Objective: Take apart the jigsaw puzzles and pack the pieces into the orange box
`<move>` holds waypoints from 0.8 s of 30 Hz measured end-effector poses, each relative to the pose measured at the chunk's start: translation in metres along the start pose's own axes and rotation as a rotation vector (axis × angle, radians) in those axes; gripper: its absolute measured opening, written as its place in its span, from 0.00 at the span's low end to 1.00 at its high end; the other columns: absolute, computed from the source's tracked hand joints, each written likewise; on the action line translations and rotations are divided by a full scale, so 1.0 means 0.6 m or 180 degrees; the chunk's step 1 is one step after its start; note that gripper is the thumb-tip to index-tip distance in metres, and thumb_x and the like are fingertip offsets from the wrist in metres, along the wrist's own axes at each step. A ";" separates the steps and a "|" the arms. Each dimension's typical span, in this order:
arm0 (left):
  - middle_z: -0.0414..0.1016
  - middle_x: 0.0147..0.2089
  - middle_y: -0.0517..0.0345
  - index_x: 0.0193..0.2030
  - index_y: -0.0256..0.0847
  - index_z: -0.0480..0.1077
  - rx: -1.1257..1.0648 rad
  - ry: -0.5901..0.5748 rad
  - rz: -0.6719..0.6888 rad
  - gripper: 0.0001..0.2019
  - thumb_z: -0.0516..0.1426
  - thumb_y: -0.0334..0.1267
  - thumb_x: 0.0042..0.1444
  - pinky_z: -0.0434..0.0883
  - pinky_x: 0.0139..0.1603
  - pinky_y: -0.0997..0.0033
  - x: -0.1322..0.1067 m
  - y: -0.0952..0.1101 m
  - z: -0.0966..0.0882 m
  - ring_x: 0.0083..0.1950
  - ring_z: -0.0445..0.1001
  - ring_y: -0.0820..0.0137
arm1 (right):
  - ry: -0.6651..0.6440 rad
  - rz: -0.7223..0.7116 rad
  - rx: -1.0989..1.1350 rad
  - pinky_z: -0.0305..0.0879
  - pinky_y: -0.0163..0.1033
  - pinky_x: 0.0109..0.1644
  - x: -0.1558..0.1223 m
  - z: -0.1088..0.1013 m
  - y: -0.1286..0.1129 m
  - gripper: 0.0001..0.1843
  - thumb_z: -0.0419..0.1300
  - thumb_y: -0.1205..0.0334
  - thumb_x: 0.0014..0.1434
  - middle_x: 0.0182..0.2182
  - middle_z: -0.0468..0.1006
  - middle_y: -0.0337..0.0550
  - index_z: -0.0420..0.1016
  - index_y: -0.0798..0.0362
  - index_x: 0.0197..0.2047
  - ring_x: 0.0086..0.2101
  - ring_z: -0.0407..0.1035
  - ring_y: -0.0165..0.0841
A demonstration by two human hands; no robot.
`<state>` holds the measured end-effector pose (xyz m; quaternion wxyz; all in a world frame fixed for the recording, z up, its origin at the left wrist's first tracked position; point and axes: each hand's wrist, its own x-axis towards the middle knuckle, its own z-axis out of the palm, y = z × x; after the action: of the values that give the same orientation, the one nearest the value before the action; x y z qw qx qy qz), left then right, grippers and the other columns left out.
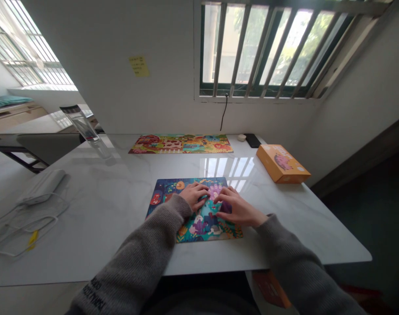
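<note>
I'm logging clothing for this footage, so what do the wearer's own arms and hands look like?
Both arms are in long grey sleeves with a knit-like texture: the left sleeve and right sleeve reach the wrists. Dark lettering, not clearly readable, marks the left one toward the elbow. The left hand and right hand wear no gloves; no ring or watch shows.

And the left sleeve blots out the near-left corner of the puzzle! The note's writing, too small to read; the counter runs off left; red box partly hidden below.
</note>
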<state>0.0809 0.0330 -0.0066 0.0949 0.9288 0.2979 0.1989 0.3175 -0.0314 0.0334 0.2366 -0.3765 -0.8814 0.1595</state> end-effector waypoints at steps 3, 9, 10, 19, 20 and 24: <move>0.74 0.55 0.53 0.48 0.44 0.74 0.0000 0.0035 -0.0032 0.12 0.55 0.37 0.60 0.67 0.57 0.53 0.000 0.000 0.002 0.54 0.66 0.59 | -0.0308 0.0003 0.0035 0.62 0.50 0.55 -0.011 0.000 -0.019 0.19 0.69 0.52 0.52 0.44 0.68 0.45 0.72 0.47 0.45 0.46 0.61 0.41; 0.74 0.55 0.53 0.48 0.43 0.74 -0.0037 0.0076 0.0035 0.12 0.55 0.37 0.59 0.68 0.58 0.53 -0.001 -0.001 0.001 0.54 0.66 0.59 | -0.0504 0.0066 -0.0079 0.60 0.51 0.56 -0.017 0.009 -0.018 0.20 0.69 0.49 0.50 0.45 0.66 0.45 0.71 0.47 0.42 0.48 0.60 0.42; 0.74 0.55 0.53 0.48 0.43 0.74 -0.0038 0.0082 0.0033 0.12 0.55 0.37 0.59 0.68 0.58 0.53 -0.001 -0.001 0.001 0.54 0.66 0.59 | -0.0531 0.0077 -0.0084 0.60 0.51 0.56 -0.017 0.010 -0.018 0.20 0.69 0.49 0.50 0.46 0.66 0.45 0.71 0.47 0.42 0.48 0.59 0.42; 0.74 0.55 0.53 0.48 0.44 0.73 -0.0003 0.0058 -0.0026 0.12 0.56 0.36 0.59 0.66 0.57 0.53 -0.001 0.006 -0.003 0.54 0.66 0.59 | -0.0580 0.0217 -0.0087 0.58 0.49 0.54 -0.013 0.012 -0.016 0.21 0.70 0.51 0.49 0.46 0.68 0.43 0.68 0.48 0.41 0.48 0.60 0.42; 0.75 0.54 0.53 0.47 0.44 0.74 -0.0010 0.0067 -0.0040 0.11 0.56 0.36 0.59 0.66 0.56 0.54 0.000 0.008 -0.005 0.54 0.66 0.59 | -0.0539 0.0262 -0.0088 0.58 0.48 0.53 -0.013 0.013 -0.014 0.21 0.70 0.52 0.49 0.45 0.69 0.43 0.67 0.49 0.41 0.47 0.61 0.41; 0.77 0.42 0.53 0.39 0.42 0.75 -0.0144 0.0029 -0.0170 0.10 0.53 0.40 0.62 0.66 0.50 0.59 0.002 0.017 -0.015 0.47 0.69 0.61 | -0.0345 0.0425 0.0020 0.59 0.45 0.48 -0.010 0.018 -0.006 0.18 0.69 0.54 0.52 0.40 0.71 0.41 0.65 0.50 0.39 0.42 0.63 0.38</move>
<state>0.0833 0.0260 0.0051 0.1198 0.9173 0.3184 0.2071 0.3133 -0.0396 0.0243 0.1787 -0.4245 -0.8653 0.1979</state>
